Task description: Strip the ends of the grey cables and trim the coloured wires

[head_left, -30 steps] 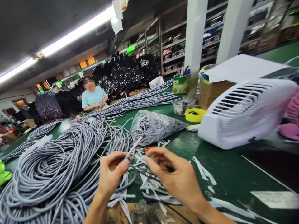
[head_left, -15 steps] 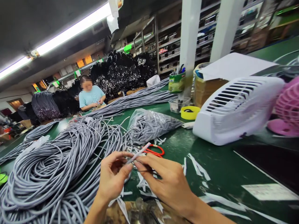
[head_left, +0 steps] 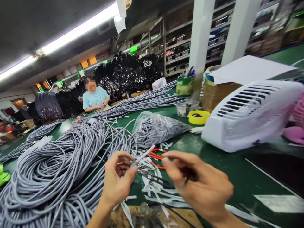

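Note:
My left hand (head_left: 120,175) is closed, pinching a thin whitish-grey piece of cable or tube (head_left: 147,153) that points up to the right. My right hand (head_left: 196,182) is apart from it, thumb and forefinger curled together and blurred; what they pinch is hidden. A slim dark metal tool (head_left: 155,178) reaches from beside the right hand toward the left thumb; whether the right hand grips it is unclear. Behind the right fingertips lie red scissor-like handles (head_left: 155,155). White strip scraps (head_left: 152,190) are scattered under the hands.
Coiled grey cables (head_left: 59,164) fill the left side. Beyond my hands lies a clear bag of short grey pieces (head_left: 158,126). A yellow tape roll (head_left: 199,117), a green can (head_left: 184,85) and a white fan-like housing (head_left: 247,117) stand right. A person (head_left: 95,96) works across the table.
My right hand has drawn away to the right from the left hand, uncovering the dark tool. My left hand stays nearly in place with the whitish-grey piece. The view has shifted slightly.

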Motion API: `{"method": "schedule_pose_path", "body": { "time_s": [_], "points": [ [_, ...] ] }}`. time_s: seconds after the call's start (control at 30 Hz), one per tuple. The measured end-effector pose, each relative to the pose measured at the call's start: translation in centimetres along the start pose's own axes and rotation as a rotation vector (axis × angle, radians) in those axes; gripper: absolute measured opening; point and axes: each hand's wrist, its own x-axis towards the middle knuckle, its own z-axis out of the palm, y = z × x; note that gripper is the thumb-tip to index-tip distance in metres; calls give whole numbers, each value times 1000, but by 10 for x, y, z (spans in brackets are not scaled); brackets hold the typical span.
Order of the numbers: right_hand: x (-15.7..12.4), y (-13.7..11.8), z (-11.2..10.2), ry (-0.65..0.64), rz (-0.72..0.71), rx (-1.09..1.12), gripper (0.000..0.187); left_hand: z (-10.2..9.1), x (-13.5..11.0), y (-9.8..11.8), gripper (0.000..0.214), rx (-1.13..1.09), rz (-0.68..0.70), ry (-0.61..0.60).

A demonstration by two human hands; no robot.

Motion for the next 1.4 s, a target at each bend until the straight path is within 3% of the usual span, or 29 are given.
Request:
{"method": "schedule_pose_path", "body": {
  "time_s": [0.17,0.37,0.6,0.8,1.0,1.13,1.23,1.4],
  "points": [
    [-6,-3,10,-228,-215,60,7,1,-1,1,25,7,-11,-21],
    [-7,-4,14,-365,-121,123,19,2,0,4,19,32,13,-54],
    [-1,-7,5,-262,-14,94,19,2,-1,0,17,120,63,-55],
    [-6,-7,11,-291,-108,63,20,4,-1,1,18,125,75,-39],
    [-6,-9,12,-416,-121,129,24,6,-1,1,15,193,82,0],
    [-2,-10,8,-337,-82,105,25,5,-2,3,10,300,122,47],
    [-2,-11,3,-301,-57,112,21,4,-2,3,9,345,130,33],
    [-6,-10,5,-422,-164,263,16,4,-1,-1,12,484,162,-34]
  ]
}}
